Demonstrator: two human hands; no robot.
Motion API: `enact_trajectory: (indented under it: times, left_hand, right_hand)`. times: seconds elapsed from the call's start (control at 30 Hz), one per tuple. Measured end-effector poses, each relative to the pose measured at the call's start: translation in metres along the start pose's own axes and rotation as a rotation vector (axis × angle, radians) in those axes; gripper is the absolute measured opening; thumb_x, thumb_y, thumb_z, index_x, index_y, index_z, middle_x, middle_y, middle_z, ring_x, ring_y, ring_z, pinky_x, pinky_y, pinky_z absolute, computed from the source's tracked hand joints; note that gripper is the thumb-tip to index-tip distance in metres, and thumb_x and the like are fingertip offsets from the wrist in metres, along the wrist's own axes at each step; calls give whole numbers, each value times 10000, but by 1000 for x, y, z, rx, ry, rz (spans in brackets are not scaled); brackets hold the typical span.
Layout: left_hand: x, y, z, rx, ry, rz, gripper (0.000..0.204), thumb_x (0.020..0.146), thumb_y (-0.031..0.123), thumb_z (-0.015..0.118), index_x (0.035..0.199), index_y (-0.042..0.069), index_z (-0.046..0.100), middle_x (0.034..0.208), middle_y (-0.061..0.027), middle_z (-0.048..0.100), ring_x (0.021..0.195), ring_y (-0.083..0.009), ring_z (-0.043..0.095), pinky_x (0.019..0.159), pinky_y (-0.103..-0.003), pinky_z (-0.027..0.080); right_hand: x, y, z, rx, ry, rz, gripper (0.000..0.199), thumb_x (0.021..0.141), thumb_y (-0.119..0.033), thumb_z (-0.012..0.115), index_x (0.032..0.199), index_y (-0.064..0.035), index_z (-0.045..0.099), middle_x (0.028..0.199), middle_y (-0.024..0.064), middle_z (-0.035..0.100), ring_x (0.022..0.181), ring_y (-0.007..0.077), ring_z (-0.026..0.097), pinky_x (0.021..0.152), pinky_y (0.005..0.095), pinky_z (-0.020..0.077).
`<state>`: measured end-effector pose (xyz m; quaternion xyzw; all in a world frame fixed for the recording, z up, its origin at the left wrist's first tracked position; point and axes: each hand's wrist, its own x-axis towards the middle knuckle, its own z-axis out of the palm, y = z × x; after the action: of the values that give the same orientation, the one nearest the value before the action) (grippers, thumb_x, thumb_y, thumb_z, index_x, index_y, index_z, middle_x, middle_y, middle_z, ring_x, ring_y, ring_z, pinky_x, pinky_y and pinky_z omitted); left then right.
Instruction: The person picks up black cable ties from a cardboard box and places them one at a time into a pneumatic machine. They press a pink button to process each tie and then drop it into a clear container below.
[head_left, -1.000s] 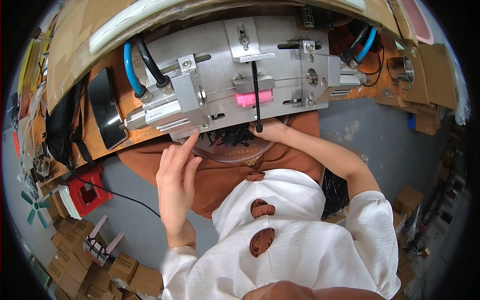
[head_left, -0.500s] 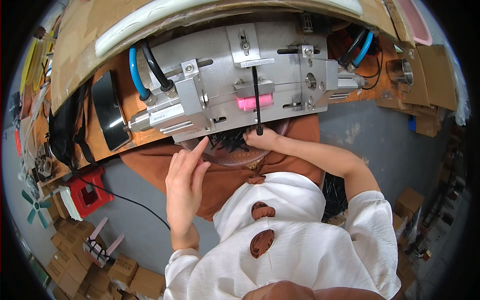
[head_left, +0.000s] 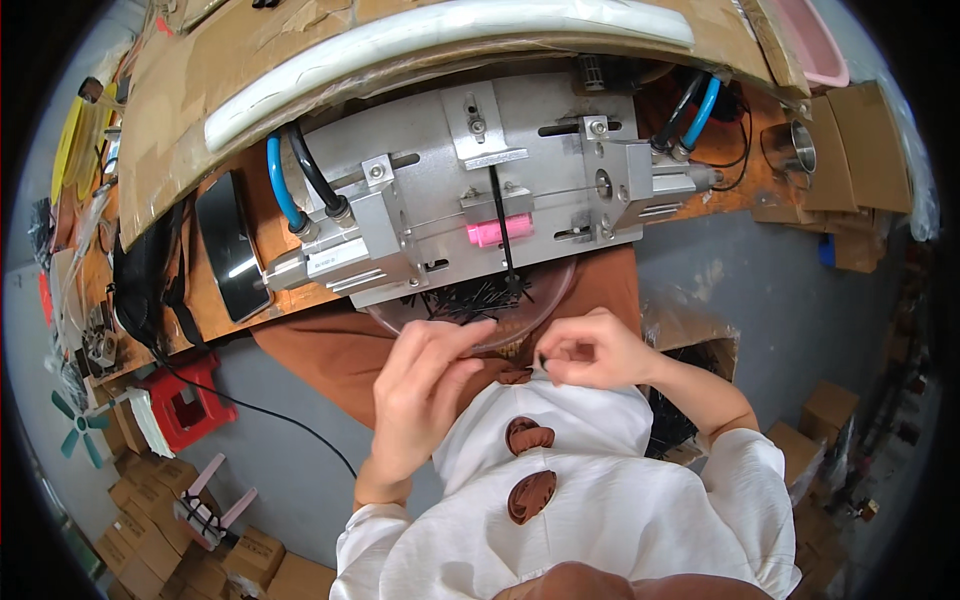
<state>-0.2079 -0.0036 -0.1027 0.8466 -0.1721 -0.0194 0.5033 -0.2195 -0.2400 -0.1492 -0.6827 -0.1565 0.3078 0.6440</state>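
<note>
My right hand (head_left: 597,350) is drawn back over my lap, its fingertips pinched on a small dark piece (head_left: 542,361); most of that piece is hidden. To its left, my left hand (head_left: 418,385) holds nothing, fingers stretched out and thumb apart, near the rim of a clear basin (head_left: 520,325). Many thin black rods (head_left: 465,298) lie in the basin on my lap. Above it, a black rod (head_left: 501,215) sits in the metal fixture (head_left: 430,215), crossing a pink block (head_left: 484,234); its near end hangs over the basin.
Metal cylinders with blue hoses (head_left: 281,180) flank the fixture. A phone (head_left: 232,245) lies at the left of the wooden bench, a metal cup (head_left: 789,148) at the right. A cardboard box with dark pieces (head_left: 725,355) stands beside my right leg. A red stool (head_left: 185,400) is on the floor.
My right hand has come out of the basin, back toward my body, with a small dark piece pinched. My left hand has moved right and nearer, its pointing finger now turned toward the right hand.
</note>
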Motion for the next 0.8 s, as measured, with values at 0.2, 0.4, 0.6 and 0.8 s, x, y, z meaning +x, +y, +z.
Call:
enact_trajectory:
  times: [0.2, 0.4, 0.6, 0.8]
  left_hand:
    - [16, -6, 34, 31, -371, 124, 191, 787, -7, 649, 974, 32, 650, 868, -108, 575, 836, -299, 545, 739, -352, 457]
    - [2, -36, 79, 150, -607, 195, 236, 826, 84, 640, 1056, 32, 638, 909, -115, 572, 900, -296, 549, 804, -378, 464]
    - [27, -17, 62, 87, -601, 298, 277, 830, 87, 639, 1102, 33, 625, 896, -98, 567, 870, -279, 557, 771, -359, 475]
    - [73, 17, -11, 102, -288, 485, 363, 726, -64, 657, 1074, 39, 665, 873, -83, 605, 793, -248, 568, 704, -340, 479]
  right_hand:
    - [-11, -62, -28, 247, 234, -180, 110, 861, -29, 629, 961, 4, 598, 735, 7, 625, 654, 45, 582, 553, 193, 451]
    - [-10, -123, -133, -958, 1212, -458, 94, 781, -59, 664, 863, -27, 631, 629, 41, 609, 516, 83, 556, 490, 238, 443]
    - [-1, -169, -289, -1465, 1428, -61, 223, 812, -267, 619, 952, -101, 671, 762, 86, 678, 709, 269, 664, 632, 376, 507]
    - [25, -183, -401, -1686, 1439, 256, 283, 872, -354, 582, 979, -113, 686, 889, 118, 696, 831, 320, 663, 696, 445, 515]
